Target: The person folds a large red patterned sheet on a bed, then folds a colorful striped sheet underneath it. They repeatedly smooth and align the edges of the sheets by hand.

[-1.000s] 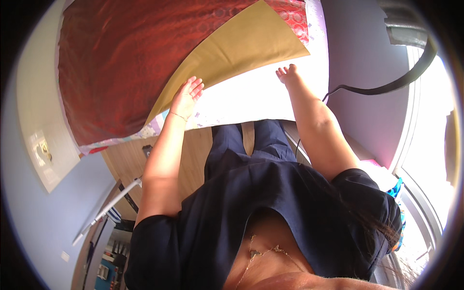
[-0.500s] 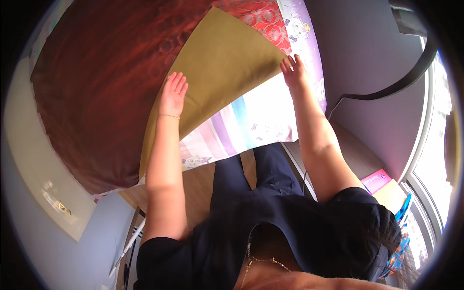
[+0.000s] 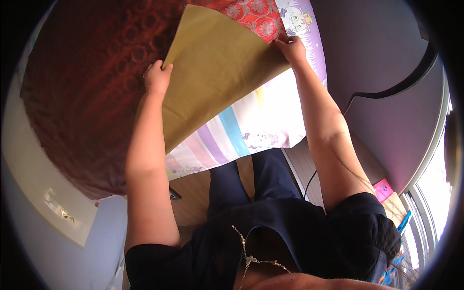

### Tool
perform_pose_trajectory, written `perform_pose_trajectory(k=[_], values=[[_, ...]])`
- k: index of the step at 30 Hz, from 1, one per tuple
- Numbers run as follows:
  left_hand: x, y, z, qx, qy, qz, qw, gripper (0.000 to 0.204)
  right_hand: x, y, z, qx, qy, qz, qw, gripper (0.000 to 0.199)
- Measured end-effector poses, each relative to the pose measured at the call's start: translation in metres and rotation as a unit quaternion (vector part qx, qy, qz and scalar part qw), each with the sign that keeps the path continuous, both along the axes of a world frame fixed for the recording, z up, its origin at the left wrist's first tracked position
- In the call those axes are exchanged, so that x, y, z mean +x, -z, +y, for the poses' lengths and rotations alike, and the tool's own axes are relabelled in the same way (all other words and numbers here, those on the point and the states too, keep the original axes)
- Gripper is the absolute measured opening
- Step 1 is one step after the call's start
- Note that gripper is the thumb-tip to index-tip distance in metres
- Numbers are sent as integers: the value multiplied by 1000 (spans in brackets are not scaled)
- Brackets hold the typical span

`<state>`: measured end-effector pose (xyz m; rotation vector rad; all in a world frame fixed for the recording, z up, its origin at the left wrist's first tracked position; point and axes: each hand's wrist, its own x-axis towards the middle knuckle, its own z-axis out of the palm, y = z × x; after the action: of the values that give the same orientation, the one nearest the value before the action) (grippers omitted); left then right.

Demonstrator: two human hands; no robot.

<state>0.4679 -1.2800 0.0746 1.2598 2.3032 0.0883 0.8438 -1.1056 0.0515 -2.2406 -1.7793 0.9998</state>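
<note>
A large red cover with a pale floral pattern (image 3: 263,21) spreads over the surface ahead of me, and a broad olive-gold flap (image 3: 217,67) lies across it, apparently the cover's folded-back underside. My left hand (image 3: 158,76) is closed at the flap's left edge, with the fingertips curled over it. At the flap's right corner, beside the red pattern, my right hand (image 3: 292,50) pinches the edge. Beneath, a white sheet with pastel stripes and cartoon prints (image 3: 232,130) shows at the near side and along the right.
A grey curved panel (image 3: 382,92) rises at the right, with a black cable or strap (image 3: 401,87) along it. A pink box (image 3: 383,190) sits by the window at lower right. At left stands a cream panel (image 3: 53,193). My legs (image 3: 273,174) are close to the near edge.
Both hands were open with fingers extended on the flap; now they have closed on its edges. The flap's top corner has shifted left, and my left hand has moved left and up.
</note>
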Motion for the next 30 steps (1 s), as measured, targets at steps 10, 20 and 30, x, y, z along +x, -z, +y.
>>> perform_pose_trajectory(k=[10,20,30], values=[[179,-106,-187,-4,225,-398,889,22,17,-5,21,-78,19,156,985,34],[288,-62,-239,53,204,-416,885,16,34,13,37,-49,59,286,955,32],[311,-17,-240,38,209,-419,883,12,36,32,39,-25,13,155,988,41]])
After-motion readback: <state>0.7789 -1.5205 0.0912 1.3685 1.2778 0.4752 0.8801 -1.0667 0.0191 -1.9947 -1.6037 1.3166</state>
